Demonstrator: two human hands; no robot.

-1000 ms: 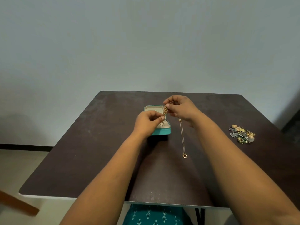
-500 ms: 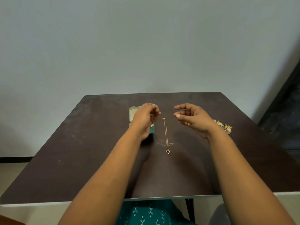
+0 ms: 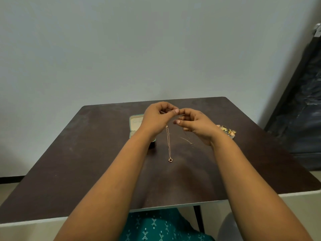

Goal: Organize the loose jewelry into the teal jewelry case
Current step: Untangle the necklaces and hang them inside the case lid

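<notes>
Both hands met above the counter, pinching something fine between them.

The left hand (image 3: pixel 156 117) and right hand (image 3: pixel 194 124) hovered with fingertips touching, seemingly pinching a thin piece of jewelry too small to identify, probably to work a clasp or straighten it before stowing. A gold chain necklace (image 3: pixel 168 141) with a ring pendant lay stretched on the dark counter (image 3: pixel 86 162) just below the hands, running toward 6 o'clock, likely laid flat to avoid tangling. The teal jewelry case (image 3: pixel 134 125) sat open at 9 o'clock of the hands, partly hidden by the left wrist; small pale items, perhaps earrings, showed in its cream lining. A pile of loose jewelry (image 3: pixel 227 132) waited at 3 o'clock.
</notes>
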